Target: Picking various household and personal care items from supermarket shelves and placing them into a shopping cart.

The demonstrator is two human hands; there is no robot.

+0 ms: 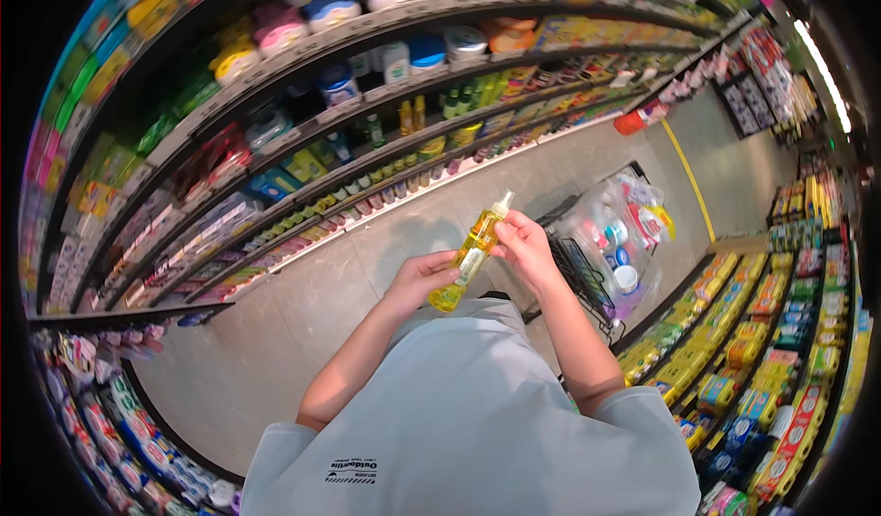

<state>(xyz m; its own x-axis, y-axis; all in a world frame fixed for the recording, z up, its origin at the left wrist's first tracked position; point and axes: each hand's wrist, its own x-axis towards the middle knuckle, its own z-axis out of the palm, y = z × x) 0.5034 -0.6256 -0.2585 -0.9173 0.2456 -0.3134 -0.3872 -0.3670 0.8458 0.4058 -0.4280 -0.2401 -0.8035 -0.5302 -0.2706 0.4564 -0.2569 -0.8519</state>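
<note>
Between my hands, tilted in front of my waist, is a clear bottle of yellow liquid (473, 260) with a pale nozzle top and a label bearing writing. My left hand (425, 278) grips it near its base, thumb along the side. Around the neck, just under the nozzle, close the fingers of my right hand (524, 246). Parts of the bottle are hidden by the fingers. Beyond my right forearm stands a black wire shopping cart (581, 268) with a clear plastic bag of products (609, 230) in it.
Long store shelves (385, 82) with bottles, tubs and boxes run along the far side. More shelves of yellow packages (729, 337) curve round at right, and packed goods (131, 433) stand at lower left. Grey tiled floor (323, 303) lies between, crossed by a yellow line (688, 179).
</note>
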